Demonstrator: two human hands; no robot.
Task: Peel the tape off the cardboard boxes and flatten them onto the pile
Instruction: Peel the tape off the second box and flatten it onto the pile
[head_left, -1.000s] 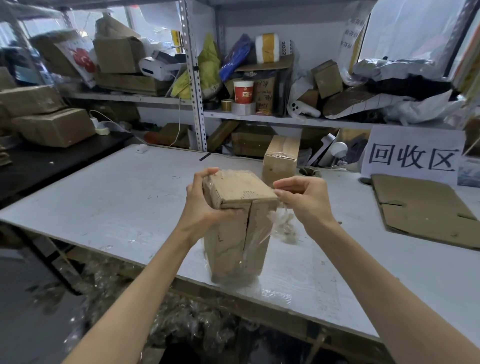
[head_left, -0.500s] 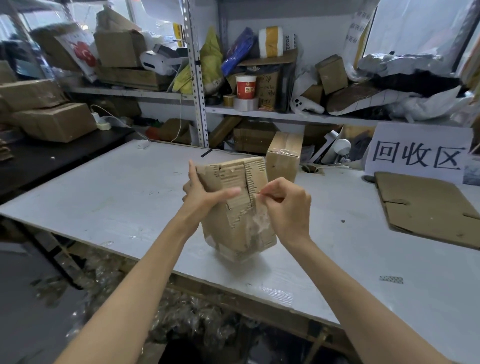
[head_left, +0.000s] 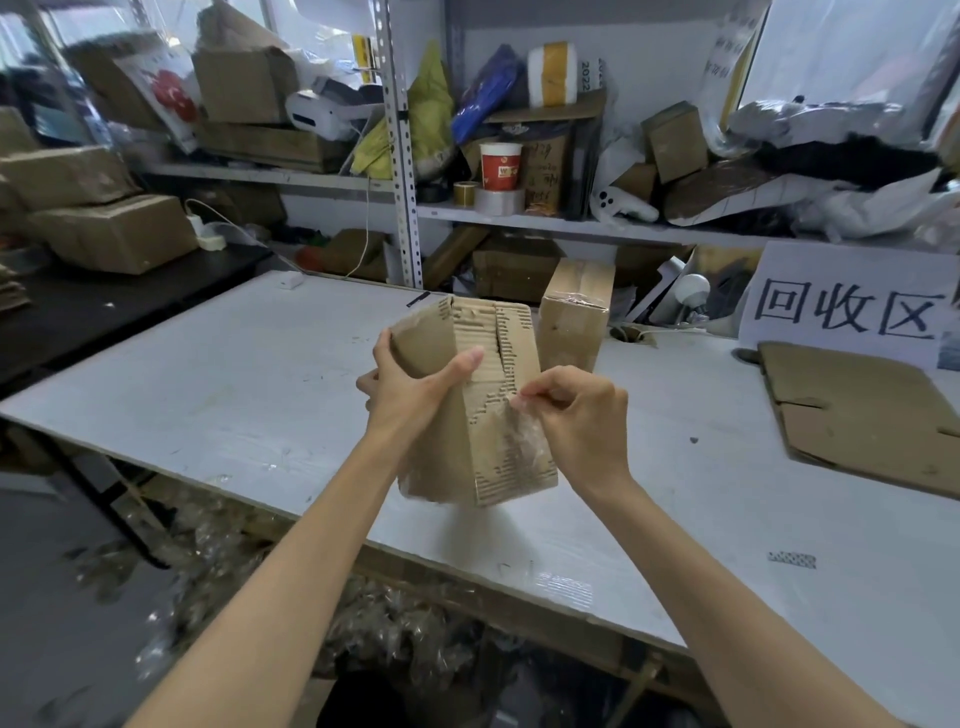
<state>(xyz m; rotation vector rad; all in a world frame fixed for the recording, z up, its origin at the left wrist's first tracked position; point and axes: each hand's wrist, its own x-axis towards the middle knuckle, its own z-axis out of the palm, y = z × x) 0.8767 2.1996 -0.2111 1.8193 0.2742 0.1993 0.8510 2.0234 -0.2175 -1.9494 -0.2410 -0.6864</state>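
Found a cardboard box held upright but tilted over the near half of a white table. Could not tell whether its lowest corner touches the tabletop. Noted the outer paper torn off the upper front face, leaving bare ribbed corrugation, with the seam between the two front flaps showing.

Found the left hand gripping the box's upper left corner, fingers wrapped round the far side and thumb laid flat across the front face. Found the right hand against the box's right front edge, thumb and forefinger pinching a loose edge of clear tape, remaining fingers curled in. Noted that the tape clings, crinkled, to the lower front face of the box.

Recorded the following, all placed from the held box:
- Just behind and to the right, a second box standing on end, taped shut.
- Well to the right, a pile of flattened cardboard lying on the table.
- Behind that pile, a white sign with large dark characters.
- Far behind, a metal shelf crowded with cartons, bags, a red paper cup and tape rolls.
- Below and nearer, on the floor under the table edge, a heap of crumpled clear tape scraps.
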